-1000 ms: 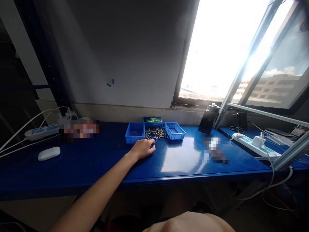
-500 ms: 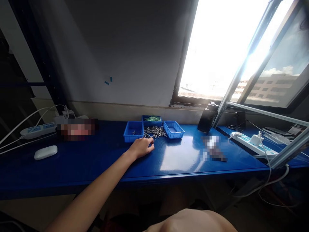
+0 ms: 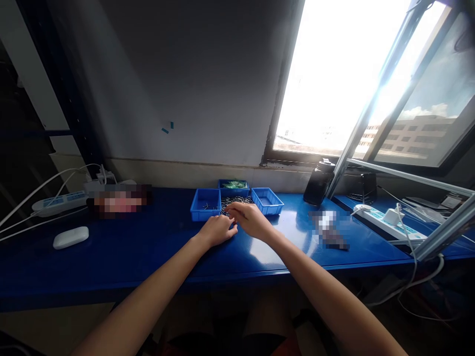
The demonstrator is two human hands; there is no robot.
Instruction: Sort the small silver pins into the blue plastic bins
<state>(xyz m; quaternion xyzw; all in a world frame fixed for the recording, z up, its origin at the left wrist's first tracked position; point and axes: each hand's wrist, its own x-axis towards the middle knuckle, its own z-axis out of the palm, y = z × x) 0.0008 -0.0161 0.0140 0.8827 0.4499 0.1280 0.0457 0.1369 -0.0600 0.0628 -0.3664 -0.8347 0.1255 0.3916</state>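
Observation:
My left hand (image 3: 218, 230) rests near the front of a pile of small dark and shiny screw-like pieces (image 3: 243, 199). Its fingers are curled together, and whatever they hold is too small to make out. Right beside it, my right hand (image 3: 251, 218) reaches over the near edge of the pile with its fingertips pinched close to the left fingers; their contents cannot be made out. A blue bin (image 3: 205, 216) with a few of the pieces in it stands left of the pile. Another blue bin (image 3: 272, 209) is on the right.
Behind the pile, a third blue bin (image 3: 222, 190) holds green material. A black bottle (image 3: 318, 183) stands by the metal frame (image 3: 343, 163). White power strips (image 3: 59, 203) lie at both sides of the blue table (image 3: 148, 267). A white case (image 3: 70, 237) is at the left.
My right hand has come up from the lower edge to the pile, beside my left hand. The left hand has stayed almost in place, still curled.

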